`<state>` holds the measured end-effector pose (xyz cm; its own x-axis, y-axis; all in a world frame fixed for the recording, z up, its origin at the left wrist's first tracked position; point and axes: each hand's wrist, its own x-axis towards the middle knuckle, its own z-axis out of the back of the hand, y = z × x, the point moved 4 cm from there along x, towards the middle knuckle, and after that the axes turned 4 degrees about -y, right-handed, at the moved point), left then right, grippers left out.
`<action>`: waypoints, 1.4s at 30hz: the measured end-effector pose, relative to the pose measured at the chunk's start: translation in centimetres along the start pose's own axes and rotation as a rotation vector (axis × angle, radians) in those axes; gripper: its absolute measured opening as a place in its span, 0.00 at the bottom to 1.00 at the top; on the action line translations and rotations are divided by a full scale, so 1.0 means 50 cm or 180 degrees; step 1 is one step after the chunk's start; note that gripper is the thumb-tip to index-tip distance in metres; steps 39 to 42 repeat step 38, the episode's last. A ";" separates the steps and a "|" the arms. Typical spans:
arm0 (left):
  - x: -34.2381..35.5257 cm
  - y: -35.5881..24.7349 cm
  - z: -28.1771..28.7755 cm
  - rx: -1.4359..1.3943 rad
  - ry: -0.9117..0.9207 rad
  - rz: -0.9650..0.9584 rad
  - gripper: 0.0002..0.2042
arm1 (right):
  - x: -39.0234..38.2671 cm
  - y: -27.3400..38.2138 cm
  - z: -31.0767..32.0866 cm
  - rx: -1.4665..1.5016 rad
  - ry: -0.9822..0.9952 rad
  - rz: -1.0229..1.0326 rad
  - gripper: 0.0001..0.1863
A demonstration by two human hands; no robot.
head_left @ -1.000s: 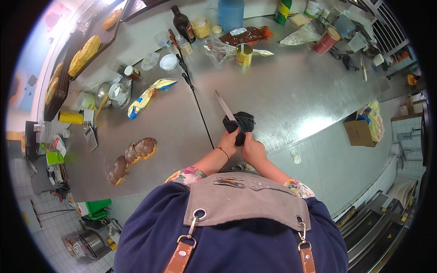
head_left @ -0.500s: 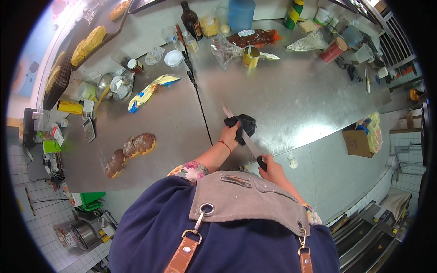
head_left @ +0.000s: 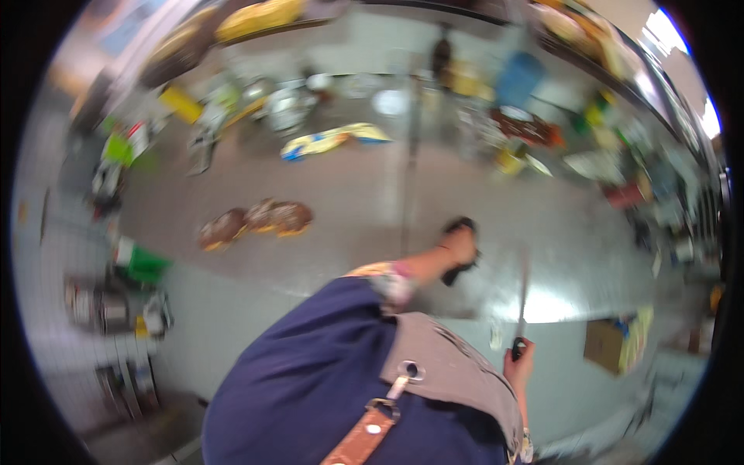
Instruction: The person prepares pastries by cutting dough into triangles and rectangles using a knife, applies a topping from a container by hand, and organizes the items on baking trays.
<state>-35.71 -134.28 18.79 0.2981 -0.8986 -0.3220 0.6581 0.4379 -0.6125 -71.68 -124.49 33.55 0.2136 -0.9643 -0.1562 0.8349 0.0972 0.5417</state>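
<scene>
My left hand (head_left: pixel 463 245) is closed around a black object (head_left: pixel 459 273) on the steel table; blur and my fingers hide its exact kind. Apart from it, to the right, my right hand (head_left: pixel 520 366) grips the black handle of a knife (head_left: pixel 523 306). Its long, thin blade points away from me, over the table's front edge. Farther left on the table lie brown, powder-dusted buns (head_left: pixel 263 217) with a yellowish filling showing at their lower edges.
A crumpled yellow, white and blue bag (head_left: pixel 333 139) lies behind the buns. Bottles, bowls and a blue container (head_left: pixel 519 80) line the back. A cardboard box (head_left: pixel 608 345) stands right of my right hand. Trays of bread (head_left: pixel 260 18) are above the back.
The knife has come away from the black object, and my right hand has carried it to the right. My view has swung, blurring the picture. My left hand still holds the black object.
</scene>
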 end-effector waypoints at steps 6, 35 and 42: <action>-0.175 -0.157 0.028 0.1308 0.0545 -0.1138 0.22 | 0.219 -0.009 -0.139 -0.0396 -0.0242 0.0210 0.24; -0.816 1.259 0.886 0.1386 -0.0347 0.1272 0.56 | -0.272 1.413 -1.068 -0.0898 0.1648 0.4508 0.45; -0.834 1.323 0.919 0.1058 -0.0044 0.1108 0.55 | -0.325 1.461 -1.191 -0.1985 0.1709 0.4410 0.52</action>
